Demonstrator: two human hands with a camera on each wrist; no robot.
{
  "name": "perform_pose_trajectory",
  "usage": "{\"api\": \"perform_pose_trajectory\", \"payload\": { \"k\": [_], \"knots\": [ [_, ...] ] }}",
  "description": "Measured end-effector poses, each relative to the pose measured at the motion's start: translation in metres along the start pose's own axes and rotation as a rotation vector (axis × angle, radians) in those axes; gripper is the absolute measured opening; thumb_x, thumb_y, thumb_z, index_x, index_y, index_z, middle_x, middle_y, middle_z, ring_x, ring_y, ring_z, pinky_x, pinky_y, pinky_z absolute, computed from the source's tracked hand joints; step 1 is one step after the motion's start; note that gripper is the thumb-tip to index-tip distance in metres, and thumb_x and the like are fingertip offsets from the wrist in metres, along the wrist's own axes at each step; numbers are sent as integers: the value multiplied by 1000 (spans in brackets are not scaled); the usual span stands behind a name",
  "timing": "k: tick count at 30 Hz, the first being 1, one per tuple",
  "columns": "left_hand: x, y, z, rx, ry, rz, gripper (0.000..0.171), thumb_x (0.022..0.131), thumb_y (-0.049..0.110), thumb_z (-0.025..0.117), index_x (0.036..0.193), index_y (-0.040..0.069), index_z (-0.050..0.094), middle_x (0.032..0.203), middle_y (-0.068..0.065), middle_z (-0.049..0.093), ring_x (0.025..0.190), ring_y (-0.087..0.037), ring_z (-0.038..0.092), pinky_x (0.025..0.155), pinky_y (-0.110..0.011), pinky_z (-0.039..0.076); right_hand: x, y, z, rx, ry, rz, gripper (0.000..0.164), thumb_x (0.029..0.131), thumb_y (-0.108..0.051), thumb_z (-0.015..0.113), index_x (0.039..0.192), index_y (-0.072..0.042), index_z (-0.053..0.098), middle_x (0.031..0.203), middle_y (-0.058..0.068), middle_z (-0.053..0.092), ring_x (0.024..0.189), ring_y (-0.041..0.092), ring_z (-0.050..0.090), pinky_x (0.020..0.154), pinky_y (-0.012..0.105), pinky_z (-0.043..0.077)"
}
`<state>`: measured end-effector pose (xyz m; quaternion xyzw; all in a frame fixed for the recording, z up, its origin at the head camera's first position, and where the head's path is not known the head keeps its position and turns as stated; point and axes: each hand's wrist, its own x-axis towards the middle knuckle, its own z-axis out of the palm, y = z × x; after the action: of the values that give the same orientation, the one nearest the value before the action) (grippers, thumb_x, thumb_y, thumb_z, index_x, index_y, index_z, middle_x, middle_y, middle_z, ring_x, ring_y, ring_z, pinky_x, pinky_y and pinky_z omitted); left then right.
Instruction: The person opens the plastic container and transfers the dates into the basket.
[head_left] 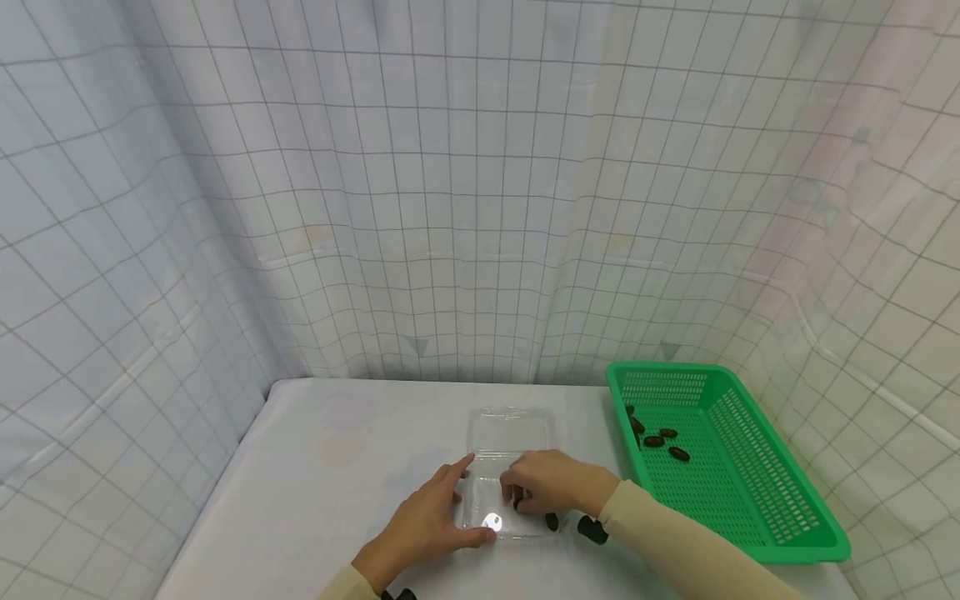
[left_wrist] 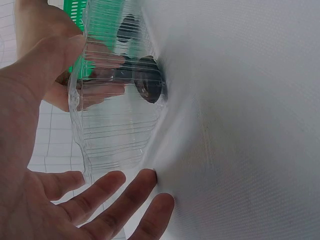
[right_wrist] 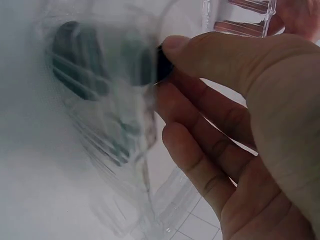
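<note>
A clear plastic clamshell box [head_left: 480, 498] lies on the white table with its lid [head_left: 510, 432] folded back, away from me. My left hand [head_left: 431, 518] rests around its left side, thumb at the near edge and fingers spread along the wall; in the left wrist view those fingers [left_wrist: 102, 192] are loosely extended. Over the box, my right hand [head_left: 551, 482] pinches a dark oval date [right_wrist: 164, 65] between thumb and fingers, low inside the walls. Another glossy dark date [left_wrist: 148, 80] lies on the box floor, near the front right corner in the head view.
To the right stands a green slotted plastic basket [head_left: 802, 475] holding several dark dates [head_left: 655, 441] toward its left side. My right forearm passes over the basket's near left corner. White grid-patterned curtains [head_left: 450, 208] enclose the table [head_left: 300, 492] at the back and sides.
</note>
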<state>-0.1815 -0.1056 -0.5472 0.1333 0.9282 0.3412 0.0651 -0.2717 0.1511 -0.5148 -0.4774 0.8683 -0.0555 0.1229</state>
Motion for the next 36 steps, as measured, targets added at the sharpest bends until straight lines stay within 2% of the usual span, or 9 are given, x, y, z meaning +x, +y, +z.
{"api": "perform_pose_trajectory", "payload": {
  "k": [4, 9, 16, 25, 36],
  "knots": [
    [0, 0, 0, 7, 4, 2, 123, 85, 66, 99, 179, 13, 42, 160, -8, 66, 122, -26, 77, 90, -47, 62, 0, -1, -1, 33, -10, 3, 15, 99, -17, 96, 106, -22, 84, 98, -12, 82, 84, -7, 65, 79, 17, 57],
    [1, 0, 0, 7, 4, -5, 122, 85, 66, 99, 179, 14, 42, 159, -8, 67, 122, -26, 77, 90, -47, 62, 0, 0, 0, 22, -38, 1, 19, 95, -17, 99, 108, -24, 86, 96, -14, 80, 83, -8, 62, 79, 16, 56],
    [1, -2, 0, 10, -2, -5, 122, 85, 66, 99, 180, 14, 42, 159, -7, 66, 122, -25, 76, 89, -46, 62, -1, 0, 2, 49, -67, -20, 22, 95, -10, 97, 111, -22, 88, 97, -12, 80, 85, -6, 64, 83, 15, 57],
    [3, -1, 0, 19, 1, 2, 123, 84, 67, 99, 180, 14, 42, 158, -7, 67, 121, -25, 77, 89, -45, 62, -2, 2, 1, 91, -42, -37, 21, 94, -6, 94, 108, -18, 86, 97, -9, 78, 85, -6, 60, 82, 14, 55],
    [2, -1, 1, 13, -6, -1, 123, 85, 67, 99, 180, 14, 41, 160, -9, 67, 121, -26, 77, 89, -48, 63, -7, 7, 4, 187, -1, -10, 20, 98, -8, 92, 111, -19, 83, 102, -12, 77, 85, -5, 62, 82, 15, 56]
  ]
}}
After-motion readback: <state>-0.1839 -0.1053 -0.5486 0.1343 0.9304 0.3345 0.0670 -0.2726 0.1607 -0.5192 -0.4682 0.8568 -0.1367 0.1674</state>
